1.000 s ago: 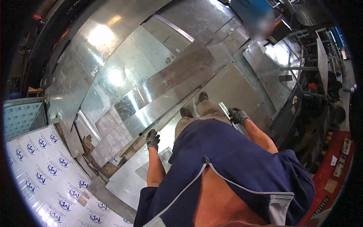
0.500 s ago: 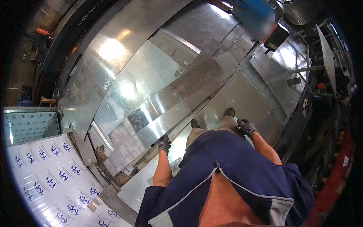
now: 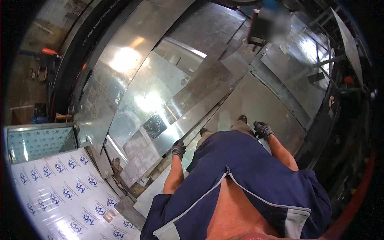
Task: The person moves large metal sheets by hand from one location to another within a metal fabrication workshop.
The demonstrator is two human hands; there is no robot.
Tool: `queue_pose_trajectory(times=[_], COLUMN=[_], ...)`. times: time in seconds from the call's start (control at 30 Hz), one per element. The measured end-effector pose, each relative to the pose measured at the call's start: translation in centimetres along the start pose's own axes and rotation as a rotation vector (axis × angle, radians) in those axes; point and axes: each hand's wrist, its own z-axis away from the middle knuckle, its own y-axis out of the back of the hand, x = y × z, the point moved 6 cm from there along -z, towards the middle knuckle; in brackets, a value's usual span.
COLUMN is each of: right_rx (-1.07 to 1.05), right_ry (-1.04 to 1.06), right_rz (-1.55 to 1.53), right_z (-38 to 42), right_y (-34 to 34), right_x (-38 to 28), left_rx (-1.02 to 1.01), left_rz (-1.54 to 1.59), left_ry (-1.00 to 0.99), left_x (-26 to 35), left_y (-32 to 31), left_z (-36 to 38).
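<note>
My left hand [image 3: 178,149], in a grey and black glove, hangs open with loosely bent fingers above the metal strips [image 3: 172,138] left of my legs. Nothing shows in it. On the other side of my body, my right hand [image 3: 263,131], gloved the same way, is open and empty over a large grey metal sheet [image 3: 264,104]. My shoes stand on that sheet's near left part, between the two hands.
Overlapping metal sheets [image 3: 160,76] cover the floor ahead. Film-covered sheets with blue logos [image 3: 56,192] lie at lower left. A dark machine beam [image 3: 76,52] runs along the left. Another person [image 3: 276,18], partly blurred, is at the top right beside a dark box [image 3: 260,28]. Metal framing stands at right.
The view has shifted, so the floor sheets sit slightly differently. The other person and the dark box have moved up and left in view. My hands remain at my sides, still empty.
</note>
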Motion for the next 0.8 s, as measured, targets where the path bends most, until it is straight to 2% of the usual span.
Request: queue_pose_trajectory(times=[0.13, 0.2, 0.37, 0.47, 0.6, 0.67, 0.73, 0.8], right_rx=[0.024, 0.019, 0.126, 0.186, 0.222, 0.224, 0.167, 0.139], right_ry=[0.032, 0.014, -0.069, -0.121, -0.212, -0.197, -0.278, -0.239], right_rz=[-0.235, -0.284, -0.427, -0.494, -0.519, -0.533, -0.579, -0.605], right_z=[-2.0, -2.3, -1.5, -1.9, -1.2, -1.8, -1.4, -0.6], right_y=[5.9, 9.5, 17.7, 20.6, 21.3, 20.4, 18.5, 17.1], right_x=[2.8, 3.9, 8.1, 12.1, 15.8, 17.3, 17.4, 15.9], left_rx=[0.026, -0.067, -0.105, -0.175, -0.188, -0.272, -0.278, -0.281], left_rz=[-0.119, -0.052, -0.103, -0.231, -0.327, -0.399, -0.419, -0.450], left_ry=[0.022, -0.010, -0.093, -0.115, -0.166, -0.064, -0.077, -0.075], left_x=[3.4, 4.4, 8.6, 11.0, 14.0, 14.7, 15.6, 16.8], left_y=[-6.7, -10.4, -19.3, -23.5, -27.0, -28.0, -28.8, -29.9], left_z=[2.9, 3.0, 5.2, 5.2, 5.3, 3.5, 2.4, 1.7])
